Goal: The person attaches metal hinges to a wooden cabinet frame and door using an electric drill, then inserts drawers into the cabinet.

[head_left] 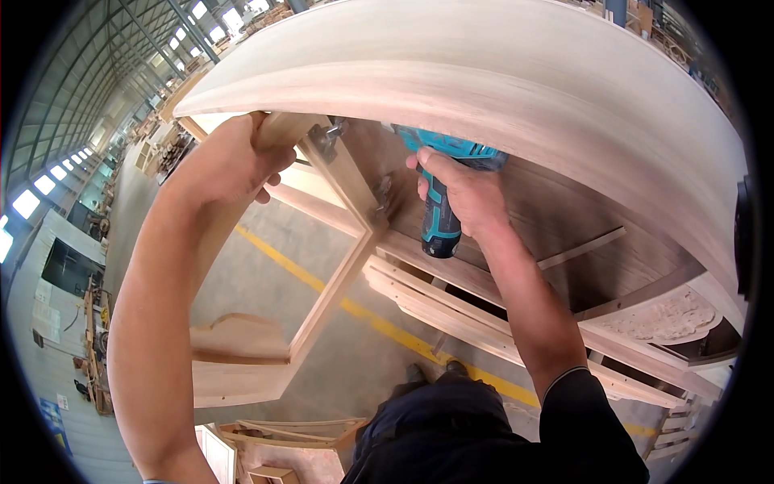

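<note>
My left hand (242, 165) is closed round the upper corner of an open, pale wooden cabinet door (337, 181), just under the cabinet's curved top (419, 85). In my right hand (468, 189) is a teal and black cordless drill (441, 218), held by its grip inside the cabinet. The drill's upper body is partly covered by the overhanging top, and its tip cannot be made out. Between the hands, a metal hinge (329, 137) sits near the door's upper end. A second metal hinge (384, 192) lies lower along the same side.
Inside the brown cabinet (540, 210), a thin wooden strip (582, 248) lies at an angle. Slatted wooden rails (451, 310) run along its front, with a carved panel (661, 316) at the right. Below stands another wooden piece (290, 456). A yellow line (387, 331) crosses the concrete floor.
</note>
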Motion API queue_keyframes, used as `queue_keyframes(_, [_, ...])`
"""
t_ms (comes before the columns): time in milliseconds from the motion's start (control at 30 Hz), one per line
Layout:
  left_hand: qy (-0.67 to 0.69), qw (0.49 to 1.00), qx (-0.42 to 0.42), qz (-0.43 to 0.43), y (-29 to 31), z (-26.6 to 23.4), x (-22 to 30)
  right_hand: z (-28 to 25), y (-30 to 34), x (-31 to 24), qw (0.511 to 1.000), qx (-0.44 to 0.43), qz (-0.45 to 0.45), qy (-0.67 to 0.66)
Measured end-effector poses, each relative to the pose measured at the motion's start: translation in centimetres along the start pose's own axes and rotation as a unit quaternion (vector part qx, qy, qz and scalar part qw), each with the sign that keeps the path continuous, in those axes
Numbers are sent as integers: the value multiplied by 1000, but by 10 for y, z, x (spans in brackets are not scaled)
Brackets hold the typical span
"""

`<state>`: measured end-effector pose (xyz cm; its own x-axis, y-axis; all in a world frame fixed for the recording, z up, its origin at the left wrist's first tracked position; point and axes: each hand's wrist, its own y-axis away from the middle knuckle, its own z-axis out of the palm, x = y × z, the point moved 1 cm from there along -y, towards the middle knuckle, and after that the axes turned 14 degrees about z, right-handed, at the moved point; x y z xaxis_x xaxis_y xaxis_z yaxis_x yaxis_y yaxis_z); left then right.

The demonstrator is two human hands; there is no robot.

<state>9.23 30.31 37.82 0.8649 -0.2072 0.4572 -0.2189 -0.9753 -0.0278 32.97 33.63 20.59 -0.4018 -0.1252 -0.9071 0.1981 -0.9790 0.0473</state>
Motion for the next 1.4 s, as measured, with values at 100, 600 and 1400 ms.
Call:
queue_keyframes(100, [13,1000,-7,0,-2,2,2,-3,-2,1,1000,-6,-12,24])
queue_keyframes(600, [27,999,15,-22,3,3,12,-4,-2,-21,999,-45,26,8])
queue_keyframes(1400, [8,999,16,-50,0,1,9,-41,20,7,993,8,88,-81])
